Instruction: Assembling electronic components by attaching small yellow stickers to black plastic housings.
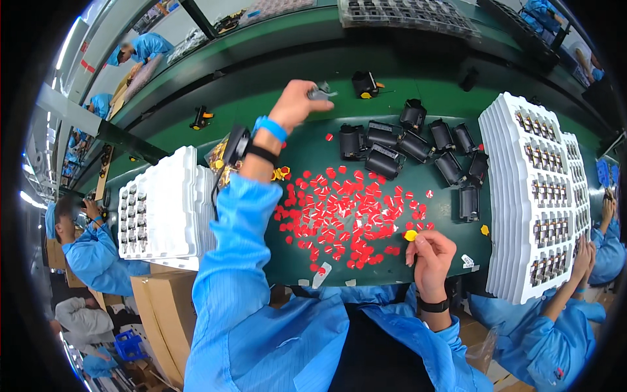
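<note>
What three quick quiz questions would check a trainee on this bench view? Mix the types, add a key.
1. What colour is the piece pinched in the right hand? A) red B) yellow C) black
2. True or false: the red pieces lie in one straight row.
3. Fill in: the wristband closest to the left hand is ____.

Key:
1. B, the yellow piece.
2. False; they are scattered.
3. Blue.
</note>
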The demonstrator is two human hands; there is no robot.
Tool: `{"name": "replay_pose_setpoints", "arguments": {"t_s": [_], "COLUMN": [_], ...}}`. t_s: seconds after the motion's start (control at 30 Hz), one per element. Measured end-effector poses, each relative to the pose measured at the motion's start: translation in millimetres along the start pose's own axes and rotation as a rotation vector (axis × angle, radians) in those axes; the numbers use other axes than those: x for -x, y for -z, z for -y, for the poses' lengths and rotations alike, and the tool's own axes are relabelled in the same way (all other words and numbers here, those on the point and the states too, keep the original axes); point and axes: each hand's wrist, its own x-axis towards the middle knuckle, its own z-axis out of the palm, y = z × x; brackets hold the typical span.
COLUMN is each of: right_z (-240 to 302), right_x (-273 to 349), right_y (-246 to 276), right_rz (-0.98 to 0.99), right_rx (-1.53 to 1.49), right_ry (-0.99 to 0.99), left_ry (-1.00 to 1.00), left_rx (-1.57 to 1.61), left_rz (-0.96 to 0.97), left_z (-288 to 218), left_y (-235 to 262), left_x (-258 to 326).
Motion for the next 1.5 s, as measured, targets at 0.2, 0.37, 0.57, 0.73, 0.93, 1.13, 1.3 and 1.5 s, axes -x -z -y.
{"name": "replay_pose_setpoints", "arguments": {"t_s": [0.2,0.37,0.57,0.73,0.93,1.13,1.3,1.5], "right_z": [39,43,36,38,41,49,38,30], "right_x": [-24,-55,-52,-45,-50,-56,-31,-19], "right_y": [-55,-78,-82,-83,-71,-77,-84,-76], "right_rz": [0.093,0.378,0.39,0.326,0.393,0.643,0.476,0.561], "right_rx": [0.266,0.656,0.768,0.802,0.785,0.496,0.697,0.599], "right_ry": [0.068,0.404,0.504,0.583,0.597,0.274,0.547,0.479], "left_ry": [0.049,0.124,0.085,0.013,-0.049,0.138,-0.116,-0.242], "left_rx": [0.205,0.216,0.185,0.131,0.062,0.412,0.338,0.298], "left_rz": [0.248,0.365,0.406,0.381,0.452,0.525,0.26,0.256], "left_z": [-104,-123,-121,-138,-137,-149,-139,-124], "left_y": [-46,-52,-51,-51,-49,-33,-49,-47], "left_x": [119,159,172,174,172,192,219,237]}}
